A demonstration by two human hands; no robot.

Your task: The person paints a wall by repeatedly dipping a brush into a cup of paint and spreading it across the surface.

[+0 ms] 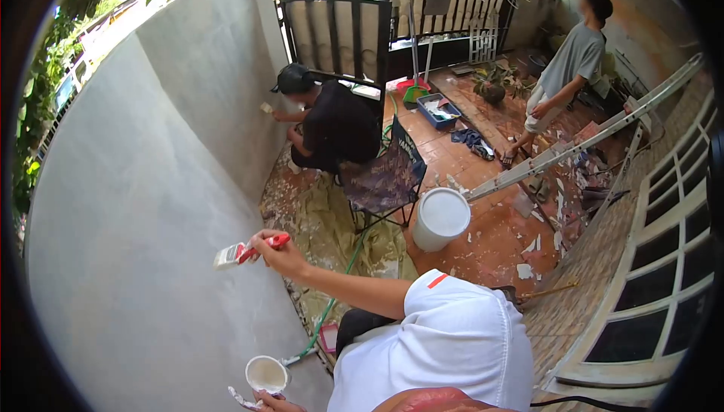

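Observation:
My right hand (pixel 280 255) reaches out from a white sleeve and grips the red handle of a paintbrush (pixel 229 256). The brush's pale bristles point left, in front of the grey-white wall (pixel 151 223); contact with it cannot be made out. At the bottom edge, my left hand (pixel 277 403) is partly cut off, its fingers closed beneath and beside a small white cup (pixel 267 374) with off-white paint inside. A white-smeared strip (pixel 243 399) sticks out beside these fingers.
A crouching person (pixel 339 122) in black holds a brush at the wall. Another person (pixel 566 73) in grey stands at upper right. A folding chair (pixel 385 182), white bucket (pixel 442 216), ladder (pixel 588 129), green hose (pixel 343 280) and crumpled cloth (pixel 324 223) occupy the debris-strewn floor.

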